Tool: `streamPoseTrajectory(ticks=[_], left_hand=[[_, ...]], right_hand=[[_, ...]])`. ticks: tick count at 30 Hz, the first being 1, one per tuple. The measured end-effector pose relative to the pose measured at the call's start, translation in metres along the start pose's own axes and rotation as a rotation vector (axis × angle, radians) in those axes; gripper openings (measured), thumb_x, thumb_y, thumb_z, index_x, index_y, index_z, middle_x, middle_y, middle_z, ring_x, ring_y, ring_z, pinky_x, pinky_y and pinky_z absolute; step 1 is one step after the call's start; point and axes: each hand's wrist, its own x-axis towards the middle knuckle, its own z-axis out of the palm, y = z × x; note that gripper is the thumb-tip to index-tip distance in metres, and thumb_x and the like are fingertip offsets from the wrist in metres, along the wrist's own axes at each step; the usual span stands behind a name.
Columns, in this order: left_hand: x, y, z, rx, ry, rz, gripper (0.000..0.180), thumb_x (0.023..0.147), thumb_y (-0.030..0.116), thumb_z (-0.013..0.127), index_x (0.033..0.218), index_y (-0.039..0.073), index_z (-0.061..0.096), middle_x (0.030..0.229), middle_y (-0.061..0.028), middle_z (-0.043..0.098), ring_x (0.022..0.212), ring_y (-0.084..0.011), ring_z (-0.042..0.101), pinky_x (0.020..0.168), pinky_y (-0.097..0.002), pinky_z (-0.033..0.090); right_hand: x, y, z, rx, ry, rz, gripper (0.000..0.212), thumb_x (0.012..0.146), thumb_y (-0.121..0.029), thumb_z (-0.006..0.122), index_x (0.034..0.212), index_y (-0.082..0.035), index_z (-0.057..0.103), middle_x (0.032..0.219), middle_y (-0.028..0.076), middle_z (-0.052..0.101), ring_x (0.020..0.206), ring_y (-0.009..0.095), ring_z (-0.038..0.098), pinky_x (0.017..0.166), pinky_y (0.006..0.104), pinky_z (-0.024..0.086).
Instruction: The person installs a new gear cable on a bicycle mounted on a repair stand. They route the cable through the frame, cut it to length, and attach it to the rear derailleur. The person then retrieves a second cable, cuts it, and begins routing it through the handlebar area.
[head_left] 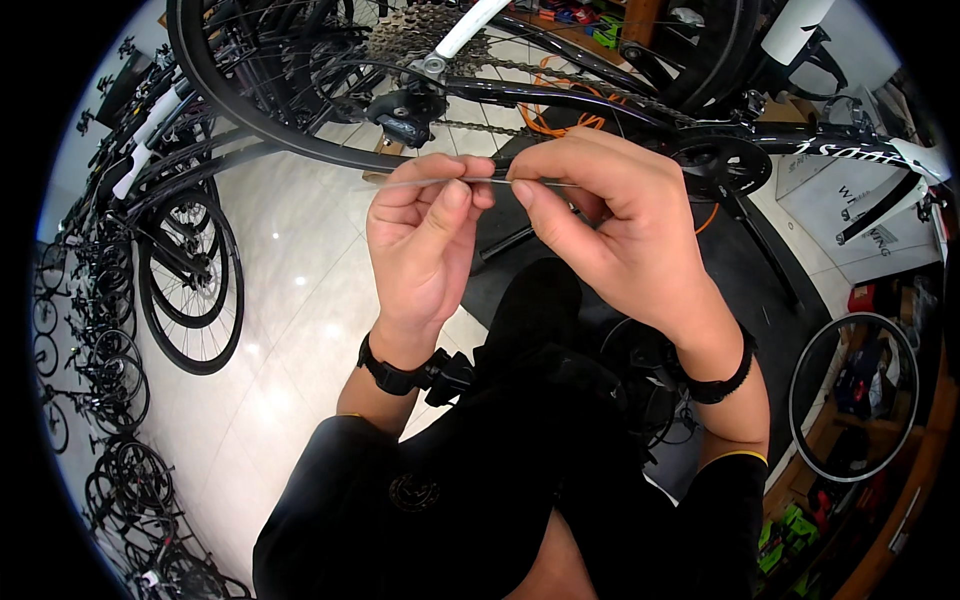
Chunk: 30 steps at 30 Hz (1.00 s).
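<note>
A thin grey cable (pixel 500 181) stretches roughly level between my raised hands. My left hand (pixel 425 230) is closed on it, with thumb and fingertips pinching and the palm turned toward me. Right beside it, my right hand (pixel 625 220) pinches the same cable between thumb and index finger. A short end sticks out past each hand. Just beyond my hands is a dark bicycle with its rear wheel (pixel 255 120) at the left. Its rear derailleur (pixel 405 115) hangs below the cassette (pixel 415 38), and the crank's chainring (pixel 725 165) is to the right.
Many bicycles (pixel 185 290) stand in rows along the left. Orange cord (pixel 570 122) lies behind the bicycle. A dark mat (pixel 740 290) covers floor under it. At the right are a white carton (pixel 850 215), a wheel rim (pixel 795 395) and shelves with packaged goods (pixel 790 535).
</note>
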Motion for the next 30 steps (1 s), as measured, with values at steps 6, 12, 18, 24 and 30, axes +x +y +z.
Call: streamPoseTrajectory(ticks=[6, 12, 18, 24, 30], left_hand=[[-0.002, 0.001, 0.011, 0.231, 0.032, 0.082, 0.017, 0.086, -0.002, 0.062, 0.103, -0.003, 0.059, 0.106, -0.0173, 0.064, 0.093, -0.0195, 0.061, 0.087, -0.0312, 0.049], [0.002, 0.003, 0.004, 0.313, -0.046, 0.069, 0.014, 0.086, -0.004, 0.062, 0.099, -0.005, 0.06, 0.101, -0.0144, 0.063, 0.095, -0.0185, 0.06, 0.086, -0.0285, 0.047], [0.0, 0.012, 0.002, 0.423, -0.018, 0.103, 0.014, 0.087, -0.003, 0.059, 0.1, -0.002, 0.059, 0.103, -0.0142, 0.061, 0.096, -0.0197, 0.057, 0.088, -0.0311, 0.046], [0.0, 0.004, 0.005, 0.512, -0.033, 0.122, 0.015, 0.085, -0.005, 0.06, 0.1, -0.003, 0.059, 0.101, -0.0151, 0.061, 0.095, -0.0196, 0.057, 0.088, -0.0306, 0.046], [0.001, 0.009, 0.003, 0.574, -0.008, 0.177, 0.015, 0.084, -0.006, 0.062, 0.099, -0.003, 0.06, 0.1, -0.0146, 0.062, 0.095, -0.0196, 0.058, 0.086, -0.0294, 0.046]], right_hand=[[-0.001, -0.002, 0.001, 0.075, -0.046, 0.071, 0.01, 0.077, -0.003, 0.067, 0.084, -0.001, 0.06, 0.073, 0.011, 0.058, 0.06, 0.026, 0.057, 0.054, 0.0322, 0.046], [-0.001, 0.014, 0.0, 0.077, -0.082, -0.061, 0.014, 0.079, -0.003, 0.07, 0.088, -0.001, 0.06, 0.08, 0.006, 0.06, 0.071, 0.016, 0.059, 0.061, 0.025, 0.047], [0.001, 0.031, -0.011, -0.176, -0.04, -0.211, 0.021, 0.073, -0.014, 0.072, 0.09, -0.007, 0.063, 0.079, 0.007, 0.061, 0.086, 0.027, 0.058, 0.086, 0.0378, 0.04], [0.006, 0.034, -0.003, -0.251, -0.111, -0.308, 0.017, 0.071, -0.014, 0.073, 0.085, -0.008, 0.066, 0.078, 0.003, 0.061, 0.084, 0.025, 0.056, 0.086, 0.0374, 0.04], [0.008, 0.051, -0.017, -0.388, -0.029, -0.291, 0.018, 0.07, -0.015, 0.074, 0.085, -0.007, 0.068, 0.09, 0.003, 0.064, 0.094, 0.024, 0.055, 0.084, 0.0371, 0.042]])
